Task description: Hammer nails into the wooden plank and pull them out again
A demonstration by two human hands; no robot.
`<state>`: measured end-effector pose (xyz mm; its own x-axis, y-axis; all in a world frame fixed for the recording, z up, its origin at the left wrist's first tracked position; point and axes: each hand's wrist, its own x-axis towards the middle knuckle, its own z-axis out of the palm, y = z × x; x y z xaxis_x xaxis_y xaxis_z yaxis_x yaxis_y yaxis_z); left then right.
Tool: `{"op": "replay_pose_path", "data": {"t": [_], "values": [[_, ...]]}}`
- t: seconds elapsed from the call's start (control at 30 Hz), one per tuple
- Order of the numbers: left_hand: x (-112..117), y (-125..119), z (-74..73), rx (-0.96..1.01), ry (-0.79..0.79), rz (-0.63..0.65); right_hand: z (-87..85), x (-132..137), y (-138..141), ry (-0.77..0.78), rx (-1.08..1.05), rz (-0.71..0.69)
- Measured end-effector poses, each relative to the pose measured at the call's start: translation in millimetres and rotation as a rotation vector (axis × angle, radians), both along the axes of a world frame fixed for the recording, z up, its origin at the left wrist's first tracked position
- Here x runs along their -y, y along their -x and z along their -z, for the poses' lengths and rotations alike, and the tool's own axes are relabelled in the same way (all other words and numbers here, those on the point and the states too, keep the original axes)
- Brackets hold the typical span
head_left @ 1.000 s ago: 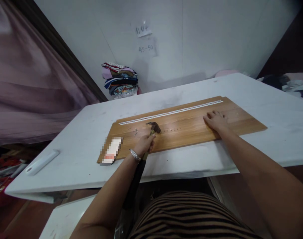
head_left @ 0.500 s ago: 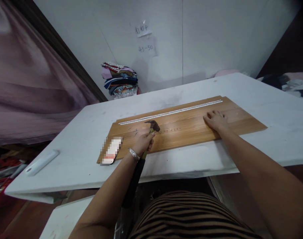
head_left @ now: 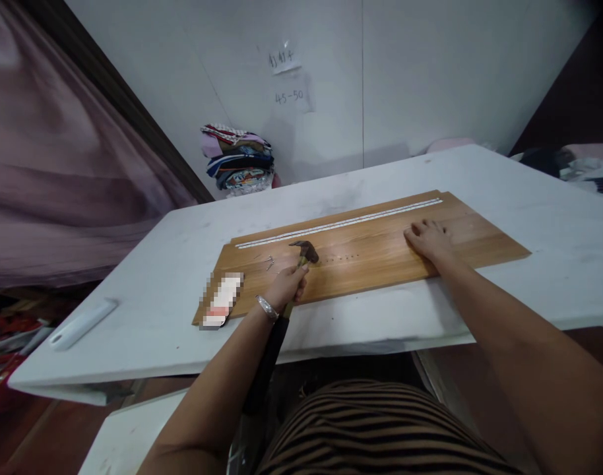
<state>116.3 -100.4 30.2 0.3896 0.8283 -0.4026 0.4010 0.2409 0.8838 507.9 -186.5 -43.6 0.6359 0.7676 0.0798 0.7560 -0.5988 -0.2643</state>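
We're in a small makeshift workshop here, more a back room than a factory. A plain white surface stands before bare white wall panels. On it lies a long wooden board, with a hammer over it and loose nails near its left end. Handwritten paper notes are taped to the wall. A stack of folded fabrics sits beyond the surface's far left corner, and a mauve drape hangs at left.

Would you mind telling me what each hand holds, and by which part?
The left hand holds a hammer high on its handle, near the head. The right hand holds nothing; it lies flat on the wooden board.
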Motion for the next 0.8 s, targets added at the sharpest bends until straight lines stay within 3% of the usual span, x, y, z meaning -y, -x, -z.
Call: {"op": "replay_pose_path", "data": {"t": [0.8], "values": [[-1.1, 1.1, -2.1, -0.027, -0.028, 0.026, -1.3, 0.7, 1.4, -0.01, -0.021, -0.005]]}}
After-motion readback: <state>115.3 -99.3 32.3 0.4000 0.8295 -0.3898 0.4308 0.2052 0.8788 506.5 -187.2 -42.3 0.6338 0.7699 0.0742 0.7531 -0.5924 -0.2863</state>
